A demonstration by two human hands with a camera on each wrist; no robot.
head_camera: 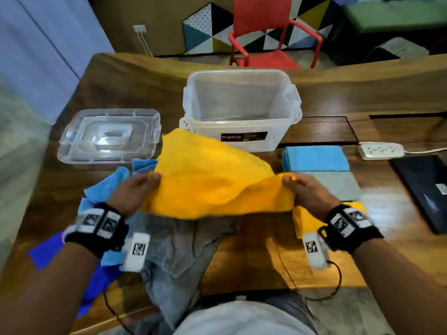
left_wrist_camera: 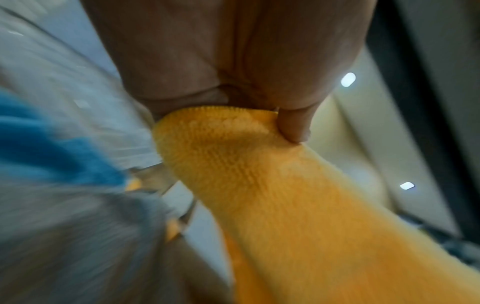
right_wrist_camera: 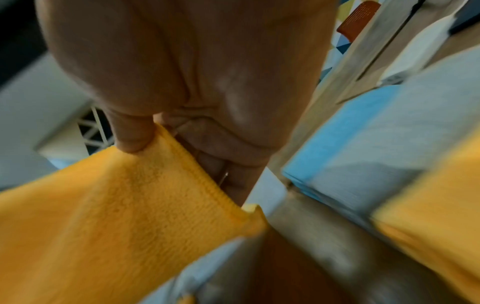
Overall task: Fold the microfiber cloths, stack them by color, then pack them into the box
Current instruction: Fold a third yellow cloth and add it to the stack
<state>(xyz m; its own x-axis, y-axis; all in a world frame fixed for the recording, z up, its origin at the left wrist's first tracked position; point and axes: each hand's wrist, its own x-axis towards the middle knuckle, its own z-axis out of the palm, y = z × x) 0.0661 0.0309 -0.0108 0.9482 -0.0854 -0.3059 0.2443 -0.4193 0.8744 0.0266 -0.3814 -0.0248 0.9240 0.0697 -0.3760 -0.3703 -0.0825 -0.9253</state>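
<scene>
Two hands up, both on one yellow cloth [head_camera: 212,180]. Your left hand [head_camera: 131,189] pinches its left edge, thumb pressed on the hem, fingers curled under; the left wrist view shows the thumb [left_wrist_camera: 296,127] biting into the fabric. Your right hand [head_camera: 307,192] pinches the right edge the same way, thumb [right_wrist_camera: 132,133] on top by the stitched hem. Cloth hangs stretched between the hands, lifted off the bench [head_camera: 254,257], its far flap billowing up toward the box [head_camera: 242,110].

Box is clear plastic, open, at the far middle of the bench, just beyond the held cloth. Its clear lid [head_camera: 108,136] lies flat to the left of it, apart from it.

Folded stacks sit on the right: blue stack [head_camera: 316,158] farthest, just near of the box's right corner; grey stack [head_camera: 338,184] touching it on the near side, right beside your right hand; folded yellow cloth [head_camera: 307,221] nearest, partly under your right wrist.

Unfolded pile is on the left and near: loose blue cloths [head_camera: 108,184] under and behind your left hand, a crumpled grey cloth [head_camera: 174,252] below the held cloth, draping over the near edge of the bench.

White power strip [head_camera: 381,151] and a black laptop [head_camera: 425,189] lie at the far right. Red chair [head_camera: 268,32] stands beyond the bench.
</scene>
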